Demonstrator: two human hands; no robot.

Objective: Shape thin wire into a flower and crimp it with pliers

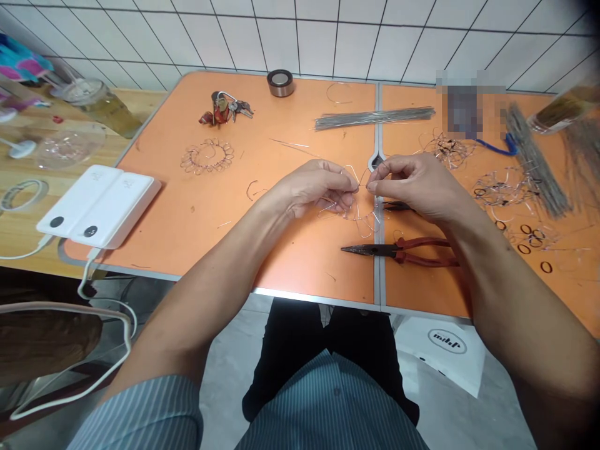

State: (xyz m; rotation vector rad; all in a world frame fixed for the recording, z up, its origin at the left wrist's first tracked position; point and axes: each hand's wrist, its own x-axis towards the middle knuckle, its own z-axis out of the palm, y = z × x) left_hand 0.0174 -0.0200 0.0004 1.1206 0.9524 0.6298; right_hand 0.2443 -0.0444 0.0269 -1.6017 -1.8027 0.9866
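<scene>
- Standing at far left, a jar (110, 109) holds yellowish liquid; a knock there could send it over the wooden surface (154, 103).
- Beside it lies a clear tub (70, 149) (what it holds is too blurred to name).
- Next, a power bank (105, 203) trails a cable (89, 270) past the table edge; a snag on that could drag it off.
- On the orange table (262, 250) lies a looped wire ring (207, 167), apart from the hands.
- The left hand (323, 184) pinches the wire piece (360, 216), which hangs below its fingertips near the table's seam; too hard a squeeze might bend its loops.
- The right hand (417, 181) has thumb and fingertips close together near the wire's upper end; I cannot tell whether a strand lies between them.
- Below, pliers (398, 250) sit near the right forearm, which could nudge them.
- At far right, a glass (562, 109) holds brownish liquid, a spill risk if bumped.
</scene>
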